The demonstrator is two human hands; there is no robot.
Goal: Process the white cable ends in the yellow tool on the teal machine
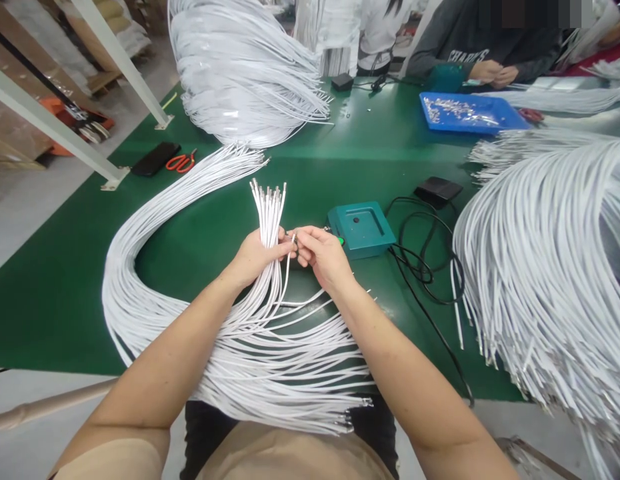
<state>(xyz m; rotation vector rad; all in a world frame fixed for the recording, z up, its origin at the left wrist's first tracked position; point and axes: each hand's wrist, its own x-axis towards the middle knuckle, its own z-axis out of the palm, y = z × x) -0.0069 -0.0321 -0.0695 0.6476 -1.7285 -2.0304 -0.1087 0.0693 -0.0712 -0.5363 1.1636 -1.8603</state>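
The left hand [255, 257] is closed around a bunch of white cables [269, 207]. Their metal tips stick up above the fist and point to the far side. The right hand [323, 257] is just beside it, almost touching. Its thumb and finger pinch the tip of one cable [289, 259] that stands a little apart from the bunch. This cable runs from near to far like the others. Its tail drops back toward the person's lap, where many loose ends fan out. Just to the right of the right hand sits a teal box [363, 230], with a small green button [341, 241] on the side by the fingers. The right hand is the nearer one to the box. Black cords [420, 263] curl away from it, and a black pedal [437, 191] lies behind. Everything rests on a green table [65, 287]. A big heap of cables [550, 267] fills the right side. Far off is a blue tray [510, 120], with another person's hands [495, 72] behind it. Orange scissors [181, 162] lie far left.
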